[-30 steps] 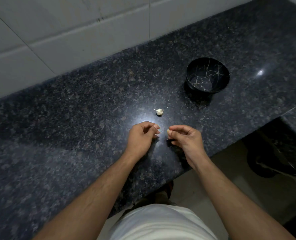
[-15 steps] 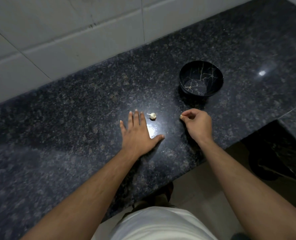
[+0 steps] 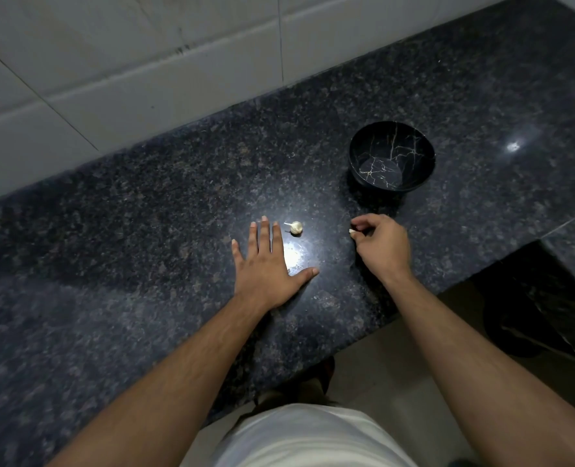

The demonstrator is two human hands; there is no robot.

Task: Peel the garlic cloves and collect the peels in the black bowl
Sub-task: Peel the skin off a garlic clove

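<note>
A small white garlic piece (image 3: pixel 295 227) with a thin stem lies on the dark granite counter (image 3: pixel 144 230). My left hand (image 3: pixel 265 267) lies flat on the counter just left of it, fingers straight and spread. My right hand (image 3: pixel 382 246) has curled fingers and pinches a small pale garlic clove (image 3: pixel 352 231) at its fingertips, just above the counter. The black bowl (image 3: pixel 424 153) with thin gold veins stands beyond my right hand, and no peels show in it.
A white tiled wall (image 3: pixel 144 62) rises behind the counter. The counter's front edge runs diagonally under my forearms, with floor and a dark recess (image 3: pixel 528 318) at the lower right. A light glare (image 3: pixel 294 256) shines beside my left hand.
My left hand has opened from curled fingers and now lies flat on the counter. My right hand has carried the clove to the right, closer to the bowl.
</note>
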